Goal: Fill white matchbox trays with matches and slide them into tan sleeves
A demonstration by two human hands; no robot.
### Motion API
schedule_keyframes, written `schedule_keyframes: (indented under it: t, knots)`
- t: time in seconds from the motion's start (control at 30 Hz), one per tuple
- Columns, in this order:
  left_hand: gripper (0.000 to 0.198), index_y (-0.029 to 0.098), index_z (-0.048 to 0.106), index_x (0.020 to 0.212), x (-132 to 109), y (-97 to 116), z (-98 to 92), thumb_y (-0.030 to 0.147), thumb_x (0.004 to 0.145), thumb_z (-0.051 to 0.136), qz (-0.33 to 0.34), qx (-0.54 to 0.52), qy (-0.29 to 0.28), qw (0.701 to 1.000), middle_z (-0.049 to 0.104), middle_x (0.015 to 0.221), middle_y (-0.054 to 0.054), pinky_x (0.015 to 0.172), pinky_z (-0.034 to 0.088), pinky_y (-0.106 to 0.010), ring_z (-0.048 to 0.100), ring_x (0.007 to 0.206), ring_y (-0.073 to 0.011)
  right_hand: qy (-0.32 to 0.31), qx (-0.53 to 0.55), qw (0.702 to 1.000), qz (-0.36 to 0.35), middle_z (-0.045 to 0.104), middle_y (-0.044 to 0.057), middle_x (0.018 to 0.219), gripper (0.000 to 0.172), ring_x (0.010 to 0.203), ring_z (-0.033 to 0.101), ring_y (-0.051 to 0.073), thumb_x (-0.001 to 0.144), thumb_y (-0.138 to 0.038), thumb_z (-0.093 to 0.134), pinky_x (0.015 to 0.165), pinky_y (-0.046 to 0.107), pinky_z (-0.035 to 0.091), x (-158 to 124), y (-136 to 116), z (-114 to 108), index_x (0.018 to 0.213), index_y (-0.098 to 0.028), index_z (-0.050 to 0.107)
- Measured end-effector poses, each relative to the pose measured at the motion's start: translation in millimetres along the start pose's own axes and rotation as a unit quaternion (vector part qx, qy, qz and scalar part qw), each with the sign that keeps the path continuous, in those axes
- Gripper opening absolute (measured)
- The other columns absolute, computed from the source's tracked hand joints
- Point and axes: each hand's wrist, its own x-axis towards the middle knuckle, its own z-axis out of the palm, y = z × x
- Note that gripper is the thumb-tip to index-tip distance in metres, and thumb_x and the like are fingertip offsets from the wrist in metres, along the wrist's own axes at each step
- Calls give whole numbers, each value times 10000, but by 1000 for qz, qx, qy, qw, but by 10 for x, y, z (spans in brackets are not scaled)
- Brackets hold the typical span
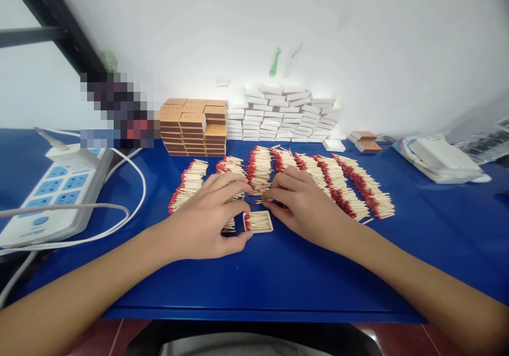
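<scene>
A small white matchbox tray [272, 223] filled with red-tipped matches lies on the blue table in front of me. My left hand [210, 213] grips its left end between thumb and index finger. Just above the tray's right side, my right hand [298, 194] pinches matches [260, 202], their red heads pointing left; how many is unclear. Several rows of loose matches [260, 167] are spread behind and beside both hands. Part of the rows is hidden under my hands.
Brown matchboxes [193, 128] are stacked at the back left, beside a pile of white trays [278, 114] against the wall. Two brown boxes [366, 142] and a white packet [441, 157] lie at the right. A power strip [59, 186] with looping cables occupies the left.
</scene>
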Motion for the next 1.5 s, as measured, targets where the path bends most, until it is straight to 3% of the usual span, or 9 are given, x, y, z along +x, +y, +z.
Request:
schedule_keyframes:
  t: [0.27, 0.53, 0.93, 1.17, 1.33, 1.5]
  knots:
    - [168, 196, 730, 1045, -11, -2, -2, 322, 935, 723, 0, -3, 0, 1000, 698, 1319, -133, 1178, 456, -527, 565, 1383, -328, -12, -2, 1000, 15, 665, 86, 950, 127, 952, 548, 253, 1060, -202, 632, 861, 405, 451, -4, 0, -18, 994, -177, 738]
    - [168, 187, 733, 1029, 5, -4, 2, 319, 925, 733, 0, -6, 0, 1000, 699, 1314, -137, 1175, 458, -515, 573, 1372, -331, -21, -130, 991, -12, 664, 114, 958, 187, 938, 522, 279, 1082, -190, 574, 817, 411, 415, 14, -7, 39, 945, -128, 686]
    - [165, 197, 721, 1031, -5, -11, 3, 337, 944, 726, 0, -6, -4, 1000, 695, 1324, -132, 1172, 452, -523, 565, 1374, -324, -35, -174, 984, -35, 663, 124, 970, 210, 926, 498, 284, 1097, -177, 541, 812, 403, 373, -8, -4, 40, 947, -152, 685]
    - [180, 191, 722, 1029, 5, -18, 20, 346, 939, 737, -8, -3, 5, 1000, 702, 1294, -133, 1149, 477, -521, 575, 1360, -333, -12, -146, 989, -28, 655, 131, 995, 213, 972, 496, 296, 1107, -193, 511, 849, 417, 414, -18, -136, -108, 984, -165, 683]
    - [194, 188, 711, 1009, 3, -33, 29, 369, 947, 747, -12, 1, 16, 1000, 703, 1288, -137, 1155, 477, -524, 586, 1350, -328, -12, -164, 984, -74, 648, 124, 961, 168, 926, 492, 284, 1041, -114, 577, 827, 417, 405, -33, -286, -60, 923, -155, 689]
    - [181, 197, 706, 1007, 15, -31, 28, 359, 943, 755, -14, -1, 13, 1000, 707, 1278, -129, 1152, 482, -524, 592, 1342, -322, -6, -144, 987, -71, 670, 119, 966, 182, 925, 500, 275, 1065, -142, 564, 829, 419, 421, -46, -306, -58, 944, -148, 699]
